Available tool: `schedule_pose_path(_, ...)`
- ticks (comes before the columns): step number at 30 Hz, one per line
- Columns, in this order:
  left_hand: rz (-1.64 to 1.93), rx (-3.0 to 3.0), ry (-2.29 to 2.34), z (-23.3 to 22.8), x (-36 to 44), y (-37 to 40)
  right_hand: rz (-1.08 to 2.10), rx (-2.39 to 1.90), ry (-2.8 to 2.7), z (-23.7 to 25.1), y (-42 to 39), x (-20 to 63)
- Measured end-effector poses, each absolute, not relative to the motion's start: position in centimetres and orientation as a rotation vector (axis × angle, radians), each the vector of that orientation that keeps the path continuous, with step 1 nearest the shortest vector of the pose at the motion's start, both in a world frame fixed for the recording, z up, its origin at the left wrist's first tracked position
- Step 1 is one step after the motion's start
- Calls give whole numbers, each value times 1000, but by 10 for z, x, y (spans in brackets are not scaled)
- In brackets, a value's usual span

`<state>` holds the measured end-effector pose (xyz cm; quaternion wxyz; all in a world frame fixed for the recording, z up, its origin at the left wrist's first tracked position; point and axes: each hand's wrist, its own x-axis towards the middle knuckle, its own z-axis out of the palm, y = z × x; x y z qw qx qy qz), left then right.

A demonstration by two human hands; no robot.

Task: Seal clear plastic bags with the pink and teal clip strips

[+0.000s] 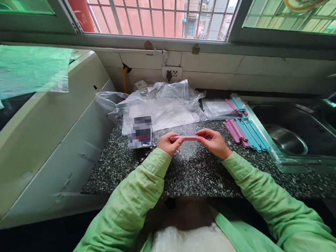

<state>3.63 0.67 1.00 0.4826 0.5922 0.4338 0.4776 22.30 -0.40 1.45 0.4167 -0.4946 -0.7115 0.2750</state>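
Note:
A slim pink bag clip [188,138] lies level between my two hands over the counter. My left hand [169,143] pinches its left end between thumb and fingers. On the other end, the thumb and fingers of my right hand [214,141] are closed. To the right of my right hand lies a row of pink clips [235,131] beside a row of blue clips [252,133]. Behind these, a few more pink and blue clips [238,102] rest at the edge of a flat clear plastic packet [218,108].
A speckled dark counter [192,176] runs beneath my hands. Crumpled clear plastic bags [165,106] lie at its back, with a phone [140,135] in front. A steel sink [301,127] is at right; a large pale appliance [65,125] stands left. A socket [172,73] is on the wall.

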Motion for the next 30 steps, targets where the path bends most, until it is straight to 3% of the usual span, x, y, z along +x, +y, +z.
schedule_pose_path(15, 1165, 1400, 1041, 10, 65, 23, -401, -1237, -2402, 33, -18, 240)
schedule_pose_path(30, 922, 1649, 1315, 19, 206, 116, -395, -2101, -1962, 53, 73, 341)
